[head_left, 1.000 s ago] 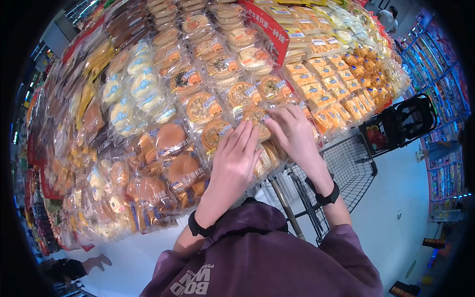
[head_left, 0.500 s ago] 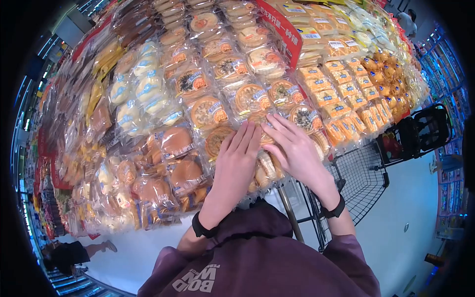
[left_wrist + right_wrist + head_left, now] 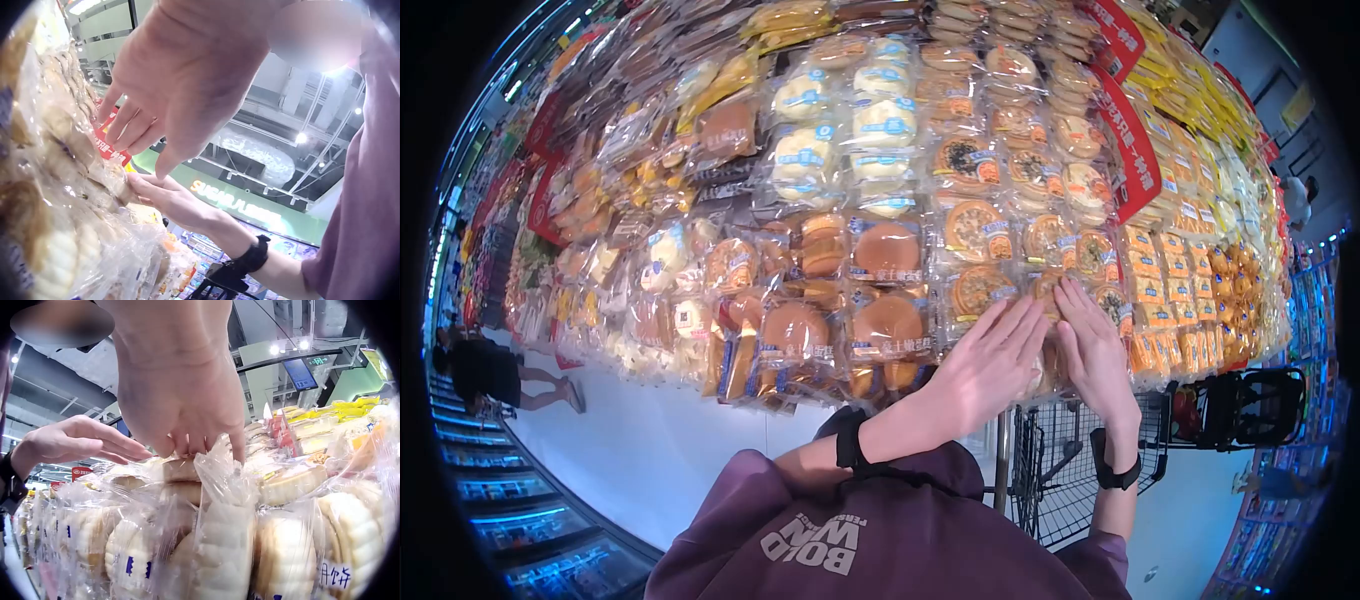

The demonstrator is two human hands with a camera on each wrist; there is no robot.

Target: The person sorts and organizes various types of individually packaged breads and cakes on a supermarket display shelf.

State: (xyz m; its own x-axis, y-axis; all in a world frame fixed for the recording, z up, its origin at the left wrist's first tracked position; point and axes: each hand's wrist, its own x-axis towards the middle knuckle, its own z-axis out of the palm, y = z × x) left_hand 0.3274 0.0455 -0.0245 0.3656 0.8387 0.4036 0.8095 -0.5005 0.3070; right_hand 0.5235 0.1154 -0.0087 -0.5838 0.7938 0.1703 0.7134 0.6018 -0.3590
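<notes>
Near edge: a row of upright wrapped cakes (image 3: 225, 556). Next, your left hand (image 3: 997, 350): fingers straight and together, grasping nothing; contact unclear. Beside it, your right hand (image 3: 1095, 350): fingers extended, tips down at the wrapping, no grasp seen. Under those tips, one flat-lying wrapped cake (image 3: 180, 471) — round, so no long axis; it sits at the far end of both hands' fingers, your right hand seeming nearer, your left just beside. Far: packaged cakes in columns (image 3: 976, 228); far right, a red sign (image 3: 1133, 150).
</notes>
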